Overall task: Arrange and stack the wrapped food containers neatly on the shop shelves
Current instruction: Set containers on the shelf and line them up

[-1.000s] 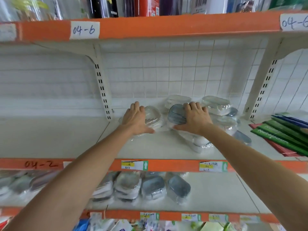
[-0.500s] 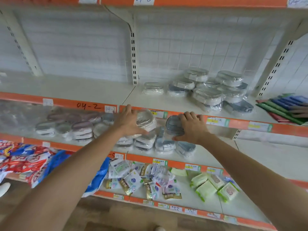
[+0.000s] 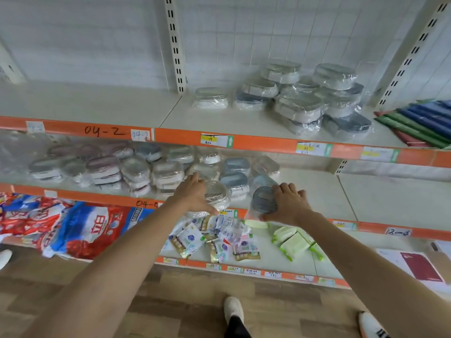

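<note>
From the head camera, both arms reach out to the front edge of the middle shelf (image 3: 317, 191). The left hand (image 3: 192, 196) grips a clear wrapped container (image 3: 217, 195) with a pale lid, fingers curled over its top and thumb stretched out beneath it, right at the shelf's orange front lip. The right hand (image 3: 288, 204) holds a grey-blue wrapped container (image 3: 264, 200), tilted so its ribbed lid faces the camera, fingers curled over its upper edge and thumb under it. The two containers sit near each other but apart, both hanging at the front edge, just over the lip.

Behind the hands, along the left half of the middle shelf, sits a crowd of wrapped containers (image 3: 136, 167), some stacked two or three high, running from the left end to about the middle. The right half of that shelf shows bare board.

Up on the upper shelf (image 3: 146, 111), a loose heap of wrapped containers (image 3: 300, 103) is piled toward the right, near the back upright, with one lone container (image 3: 211, 97) at the heap's left. Coloured flat packs (image 3: 419, 123) lie at the far right end.

On the bottom shelf (image 3: 278, 254): red and blue bags (image 3: 73, 228) at the left, small sachets (image 3: 219, 237) in the middle, green-edged packs (image 3: 292, 240) beside them. White shoes (image 3: 233, 308) stand on the wooden floor (image 3: 170, 301) below.
</note>
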Tool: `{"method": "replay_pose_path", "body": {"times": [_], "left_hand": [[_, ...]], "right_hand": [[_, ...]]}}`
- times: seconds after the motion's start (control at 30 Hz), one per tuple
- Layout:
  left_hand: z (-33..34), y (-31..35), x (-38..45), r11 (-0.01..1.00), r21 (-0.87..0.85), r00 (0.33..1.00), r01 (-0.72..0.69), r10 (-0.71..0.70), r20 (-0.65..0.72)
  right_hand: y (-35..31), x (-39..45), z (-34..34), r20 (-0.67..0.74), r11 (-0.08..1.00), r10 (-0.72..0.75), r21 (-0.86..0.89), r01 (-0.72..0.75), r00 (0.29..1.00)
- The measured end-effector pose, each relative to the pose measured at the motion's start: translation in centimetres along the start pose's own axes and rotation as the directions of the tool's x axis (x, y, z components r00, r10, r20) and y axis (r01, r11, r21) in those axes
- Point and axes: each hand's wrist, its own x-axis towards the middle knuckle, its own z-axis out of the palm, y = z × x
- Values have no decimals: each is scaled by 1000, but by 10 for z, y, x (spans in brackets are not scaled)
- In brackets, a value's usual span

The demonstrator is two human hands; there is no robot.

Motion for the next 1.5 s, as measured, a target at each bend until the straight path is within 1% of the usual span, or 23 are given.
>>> {"method": "replay_pose_path", "body": {"times": [0.13, 0.23, 0.3, 0.4, 0.57, 0.7, 0.77, 0.87, 1.0, 1.1, 1.23, 1.33, 1.43, 1.5], "left_hand": [[15, 16, 42, 999, 8, 999, -37, 37, -8], [30, 26, 87, 996, 35, 996, -80, 82, -45], [39, 31, 129, 996, 15, 991, -92, 93, -96], [59, 39, 196, 996, -28, 973, -80, 72, -220], [89, 46, 286, 997, -8, 925, -76, 67, -374], [100, 46, 336, 995, 16, 881, -101, 97, -463], [106, 47, 352, 993, 15, 868, -116, 109, -484], [116, 46, 367, 990, 35, 861, -134, 134, -491], [119, 46, 373, 988, 56, 857, -142, 151, -492], [117, 49, 369, 989, 56, 856, -140, 149, -495], [117, 51, 353, 975, 130, 812, -180, 222, -540], [119, 48, 331, 964, 182, 786, -194, 263, -559], [116, 43, 303, 967, 104, 796, -234, 251, -550], [113, 39, 282, 964, 54, 831, -262, 254, -496]], "right_hand": [[18, 34, 23, 23, 999, 41, 24, -41, 999], [32, 77, 47, -13, 995, 77, 72, -76, 997], [42, 114, 66, -61, 988, 121, 106, -114, 991], [55, 175, 99, -161, 970, 202, 167, -175, 966], [80, 261, 140, -286, 947, 287, 227, -226, 914], [99, 307, 154, -400, 962, 265, 166, -215, 877], [103, 322, 156, -432, 971, 238, 136, -198, 870], [102, 337, 164, -425, 979, 204, 94, -181, 882], [102, 341, 163, -347, 975, 220, 90, -201, 912], [98, 335, 158, -382, 979, 204, 54, -199, 901], [84, 322, 155, -470, 991, 117, 3, -131, 875], [67, 306, 151, -473, 997, 70, 8, -75, 878], [47, 281, 147, -434, 997, 40, 78, -6, 900], [34, 261, 143, -376, 994, 12, 107, 30, 927]]}}
